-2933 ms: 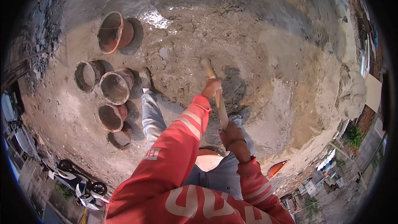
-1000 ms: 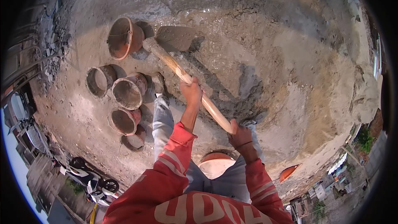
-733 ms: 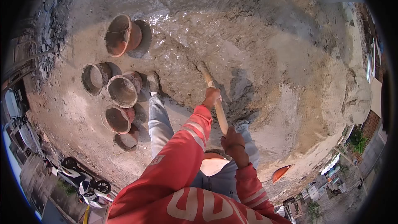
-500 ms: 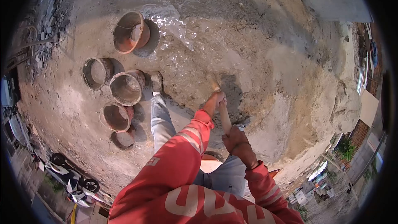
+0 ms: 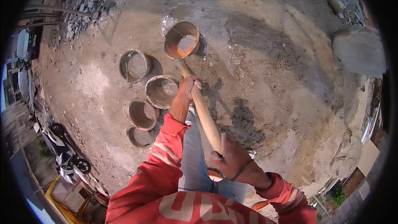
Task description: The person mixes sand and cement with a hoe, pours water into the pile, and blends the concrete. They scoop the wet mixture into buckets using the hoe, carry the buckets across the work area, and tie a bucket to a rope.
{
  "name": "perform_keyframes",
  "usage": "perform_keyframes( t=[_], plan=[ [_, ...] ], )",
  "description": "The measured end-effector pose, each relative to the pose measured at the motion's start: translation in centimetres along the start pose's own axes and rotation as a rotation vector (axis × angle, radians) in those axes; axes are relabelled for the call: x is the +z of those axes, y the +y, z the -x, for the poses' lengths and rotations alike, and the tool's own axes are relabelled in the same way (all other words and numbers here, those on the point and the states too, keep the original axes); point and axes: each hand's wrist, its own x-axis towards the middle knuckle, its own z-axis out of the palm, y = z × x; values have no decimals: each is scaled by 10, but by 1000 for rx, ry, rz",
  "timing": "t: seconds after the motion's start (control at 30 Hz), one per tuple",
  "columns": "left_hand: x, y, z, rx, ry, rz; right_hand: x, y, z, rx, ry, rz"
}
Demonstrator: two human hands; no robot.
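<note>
My left hand (image 5: 188,87) is wrapped round the upper part of a thick wooden handle (image 5: 204,114). Lower down, my right hand (image 5: 232,157) grips the same handle near its end. The handle's far end reaches the near rim of an orange bucket (image 5: 169,49) crusted with mortar; the tool's blade cannot be made out. Close to my left forearm stands a grey-crusted bucket (image 5: 161,92). Wet grey mortar (image 5: 248,74) spreads over the ground right of the handle.
More crusted buckets stand at the left: one (image 5: 135,66) farther off, one (image 5: 141,114) nearer, and a small one (image 5: 139,137). Rubble (image 5: 85,12) lies at the upper left. A motorcycle (image 5: 66,157) is at the lower left. A grey slab (image 5: 358,52) lies at the right.
The handle has swung up and left, its far end now beside the orange bucket. Both hands still hold it. The view has turned, so the buckets appear farther right.
</note>
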Motion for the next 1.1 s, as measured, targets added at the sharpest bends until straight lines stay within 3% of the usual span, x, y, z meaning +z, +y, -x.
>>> perform_keyframes(
  t=[0.1,0.23,0.3,0.47,0.57,0.73,0.87,0.97,1.07,1.1],
  plan=[
    [7,56,16,180,39,36,-2,20,-22,-163,17,98],
    [17,76,-17,465,113,-8,10,86,-88,-91,150,249],
    [16,73,-60,499,75,0,9,109,-137,120,129,343],
    [6,60,-142,459,109,0,34,197,-212,0,308,414],
    [6,55,-128,489,136,9,45,211,-211,-27,303,350],
    [21,37,-40,594,149,-237,104,216,-159,-94,335,151],
    [55,30,7,564,-25,-333,118,189,-119,-98,332,4],
    [94,-14,8,685,-134,-468,92,187,-95,2,397,-30],
    [100,-107,-39,704,26,-773,81,243,-78,122,402,-80],
    [96,-150,-49,617,49,-785,85,271,-71,171,395,-102]
  ],
)
